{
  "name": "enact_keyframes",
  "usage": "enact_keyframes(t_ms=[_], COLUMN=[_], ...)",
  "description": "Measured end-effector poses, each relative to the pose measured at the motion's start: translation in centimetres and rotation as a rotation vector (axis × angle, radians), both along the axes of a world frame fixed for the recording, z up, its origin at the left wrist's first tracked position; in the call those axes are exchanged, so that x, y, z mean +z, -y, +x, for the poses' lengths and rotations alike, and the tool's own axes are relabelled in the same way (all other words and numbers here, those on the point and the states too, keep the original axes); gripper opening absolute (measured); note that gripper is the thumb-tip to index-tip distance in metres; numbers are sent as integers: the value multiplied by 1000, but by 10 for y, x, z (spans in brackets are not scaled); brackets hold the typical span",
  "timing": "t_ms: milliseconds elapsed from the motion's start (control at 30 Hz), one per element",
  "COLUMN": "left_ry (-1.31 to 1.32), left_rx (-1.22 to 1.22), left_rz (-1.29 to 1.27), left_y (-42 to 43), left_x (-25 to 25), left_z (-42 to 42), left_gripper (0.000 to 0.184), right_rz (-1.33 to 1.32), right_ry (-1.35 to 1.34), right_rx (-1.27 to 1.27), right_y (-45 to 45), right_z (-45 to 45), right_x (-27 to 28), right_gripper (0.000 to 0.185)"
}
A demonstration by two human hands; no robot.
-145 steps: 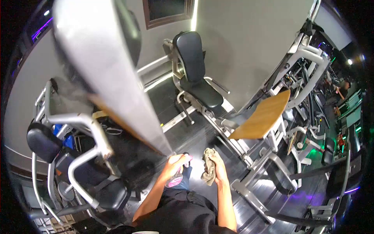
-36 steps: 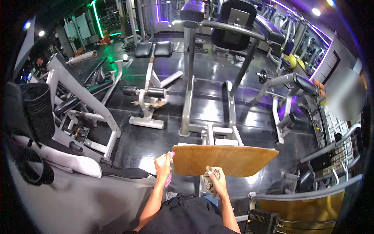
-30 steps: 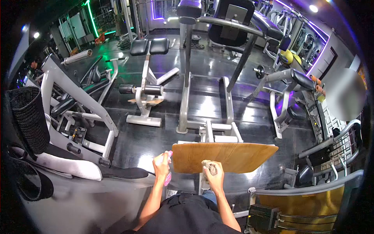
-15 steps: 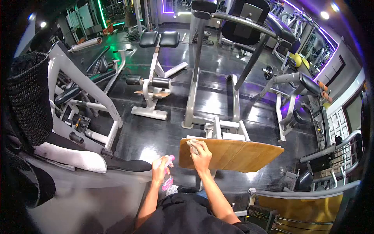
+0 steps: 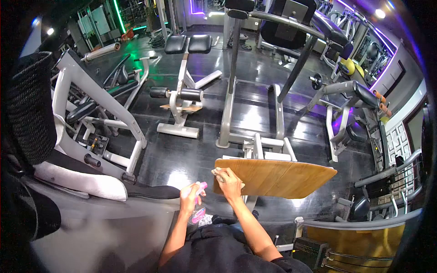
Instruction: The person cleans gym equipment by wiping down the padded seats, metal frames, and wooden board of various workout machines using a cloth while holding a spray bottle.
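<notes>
At the far left, a black ribbed pad (image 5: 29,109) is seen, with a white strip (image 5: 86,182) stretched below it. Next to these, a grey machine frame (image 5: 102,101) is planted on the dark floor (image 5: 175,154), and farther right a padded bench (image 5: 191,94) is set. Nearer, at the lower middle, a spray bottle (image 5: 198,215) with a pink trigger and pink label is held upright by the left hand (image 5: 189,198); its upper part is gripped by the fingers, which are wrapped round it. Just to the right, a pale cloth (image 5: 219,172) is bunched in the right hand (image 5: 231,184); the fingers are clamped on it over the left end of a wooden board (image 5: 282,177). How much of the cloth is pressed to the wood cannot be told. To the right, behind the board, a weight plate (image 5: 316,81) is seen beside a grey padded machine (image 5: 339,89)
</notes>
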State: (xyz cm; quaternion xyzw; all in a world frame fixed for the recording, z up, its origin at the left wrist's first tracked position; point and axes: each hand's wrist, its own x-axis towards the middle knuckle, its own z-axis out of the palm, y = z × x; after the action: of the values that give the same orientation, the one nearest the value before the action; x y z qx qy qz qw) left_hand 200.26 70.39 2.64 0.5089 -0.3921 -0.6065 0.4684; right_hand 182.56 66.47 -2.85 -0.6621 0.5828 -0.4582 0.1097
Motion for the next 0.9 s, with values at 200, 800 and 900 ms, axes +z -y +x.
enact_keyframes(t_ms=[200, 800, 900], left_ry=[5, 10, -14], left_rx=[-18, -20, -4], left_rz=[-11, 0, 36], left_y=[0, 1, 1], left_x=[-2, -4, -2], left_z=[-3, -9, -8], left_gripper=[37, 39, 30], right_rz=[8, -95, -55], right_ry=[12, -89, -127], right_rx=[-64, -27, -13], right_y=[-10, 4, -5], right_z=[-32, -8, -15], right_x=[11, -9, -19], right_gripper=[30, 28, 27])
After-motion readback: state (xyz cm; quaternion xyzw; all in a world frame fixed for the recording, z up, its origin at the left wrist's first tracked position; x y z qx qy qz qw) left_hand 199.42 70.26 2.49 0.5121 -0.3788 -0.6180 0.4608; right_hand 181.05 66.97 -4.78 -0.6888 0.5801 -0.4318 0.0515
